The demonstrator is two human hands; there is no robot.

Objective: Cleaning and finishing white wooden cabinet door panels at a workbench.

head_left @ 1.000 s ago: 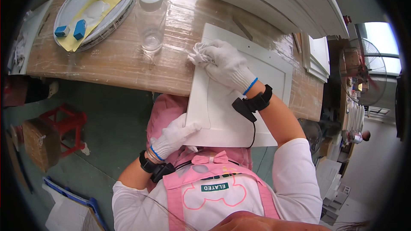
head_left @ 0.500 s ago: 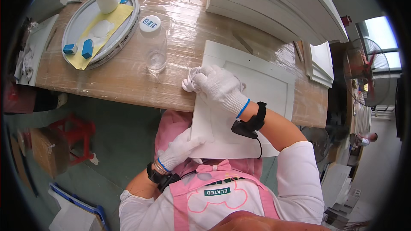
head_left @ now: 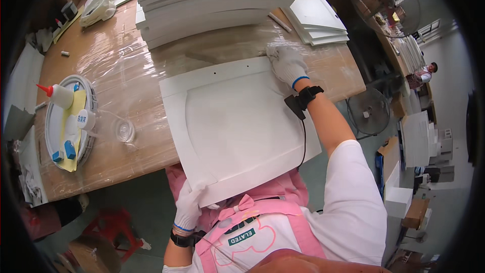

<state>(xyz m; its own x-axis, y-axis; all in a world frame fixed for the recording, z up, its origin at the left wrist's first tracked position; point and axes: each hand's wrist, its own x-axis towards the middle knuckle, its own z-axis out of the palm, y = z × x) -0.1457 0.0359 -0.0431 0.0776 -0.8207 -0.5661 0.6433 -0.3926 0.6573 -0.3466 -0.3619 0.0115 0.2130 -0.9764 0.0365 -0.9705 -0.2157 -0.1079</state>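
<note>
A white door panel (head_left: pixel 237 126) with a recessed middle lies on the wooden table (head_left: pixel 126 96), its near end hanging over the edge above my lap. My left hand (head_left: pixel 189 205), in a white glove, grips the panel's near left corner. My right hand (head_left: pixel 287 63), also gloved, presses a crumpled white cloth (head_left: pixel 273 50) onto the panel's far right corner. A black band with a cable sits on each wrist.
A tall stack of white panels (head_left: pixel 212 0) fills the table's far side, with a smaller stack (head_left: pixel 318 17) to its right. At the left stand a round tray (head_left: pixel 53 131) holding a glue bottle (head_left: pixel 59 95), and a clear cup (head_left: pixel 124 130). A fan (head_left: pixel 368 111) stands right.
The view has shifted so the panel sits centred. My right hand with the cloth has gone from the panel's far left corner to its far right corner. My left hand keeps its hold.
</note>
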